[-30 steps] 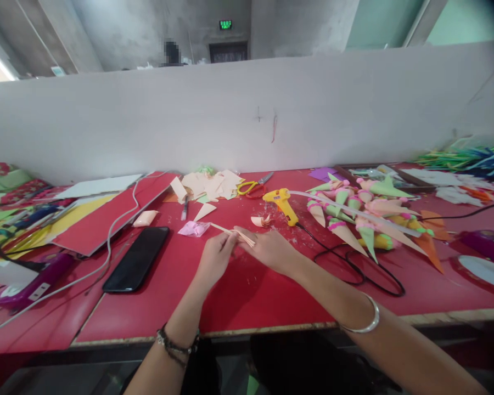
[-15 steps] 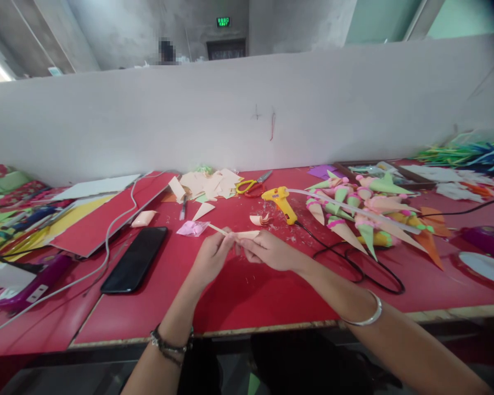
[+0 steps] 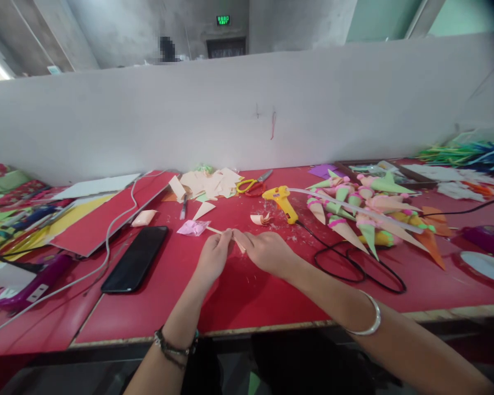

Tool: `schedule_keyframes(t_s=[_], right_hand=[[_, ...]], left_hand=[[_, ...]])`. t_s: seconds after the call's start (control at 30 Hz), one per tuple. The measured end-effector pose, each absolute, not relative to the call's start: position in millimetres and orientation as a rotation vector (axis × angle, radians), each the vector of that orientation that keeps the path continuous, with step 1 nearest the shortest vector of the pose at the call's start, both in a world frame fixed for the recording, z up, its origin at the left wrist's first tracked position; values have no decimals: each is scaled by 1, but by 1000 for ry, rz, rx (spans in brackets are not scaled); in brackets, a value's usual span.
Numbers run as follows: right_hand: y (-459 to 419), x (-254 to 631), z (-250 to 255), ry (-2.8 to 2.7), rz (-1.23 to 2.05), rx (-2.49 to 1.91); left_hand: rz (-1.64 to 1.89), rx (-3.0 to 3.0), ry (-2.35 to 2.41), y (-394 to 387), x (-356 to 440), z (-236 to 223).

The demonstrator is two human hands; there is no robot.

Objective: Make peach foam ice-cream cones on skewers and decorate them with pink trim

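Note:
Both hands meet over the middle of the red table. My left hand [image 3: 214, 255] is closed, and a thin pale stick-like strip [image 3: 214, 230] pokes out of it to the left. Between the hands is a small cream foam piece [image 3: 239, 241], pinched by my right hand [image 3: 271, 253] and slanting down towards me. Whether the strip and the foam piece are joined is hidden by my fingers. Just beyond the hands lie a pink plastic packet [image 3: 193, 227] and a small bundle of curved cream pieces [image 3: 260, 219].
A yellow glue gun [image 3: 283, 203] with a black cable stands ahead, right of scissors [image 3: 255, 185] and cream cut pieces [image 3: 209, 184]. Pink and green cone-shaped figures [image 3: 366, 211] are heaped at right. A black phone [image 3: 135, 260] and red board [image 3: 111, 216] lie at left.
The cream foam piece has turned from nearly level to slanting down towards me. My right hand has rolled over it, its fingers now pointing left; the left hand has barely moved.

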State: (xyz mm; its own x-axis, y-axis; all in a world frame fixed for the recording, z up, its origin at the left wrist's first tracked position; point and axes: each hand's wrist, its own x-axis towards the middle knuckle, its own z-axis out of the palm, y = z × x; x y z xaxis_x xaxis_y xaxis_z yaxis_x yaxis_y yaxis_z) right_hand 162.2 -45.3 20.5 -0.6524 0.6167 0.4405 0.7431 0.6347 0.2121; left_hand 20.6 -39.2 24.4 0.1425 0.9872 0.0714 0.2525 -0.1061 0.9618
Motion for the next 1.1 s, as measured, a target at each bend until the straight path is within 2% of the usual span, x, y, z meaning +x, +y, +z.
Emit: schedule_keyframes(t_s=[0.13,0.23,0.37,0.43,0.6,0.67,0.73,0.87,0.93,1.0,1.1], right_hand=[[-48,162,26,-2552,-513,-1087],[-48,162,30,-2511,-178,-1157],[-45,163,34,-2404,317,-1043],[-45,163,34,-2440,275,-1123],[-46,163,31,-2636,-177,-1274],[-47,163,32,-2625,-149,-1257],[-47,164,35,-2535,67,-1228],[-46,169,40,-2334,714,-967],[-46,170,41,-2305,829,-898],[-45,170,40,-2331,708,-927],[-46,165,34,-2438,279,-1109]], left_hand=[[990,1481,1258,-40,19,28],[987,1554,1258,-39,16,30],[1039,1697,1271,-37,14,29],[1016,1704,1301,-37,15,28],[966,1580,1373,-38,18,23],[951,1565,1379,-39,17,23],[984,1645,1365,-39,14,24],[1061,1928,1175,-40,9,31],[1046,1917,1143,-41,8,33],[1033,1804,1183,-41,9,33],[1034,1610,1252,-41,13,30]])
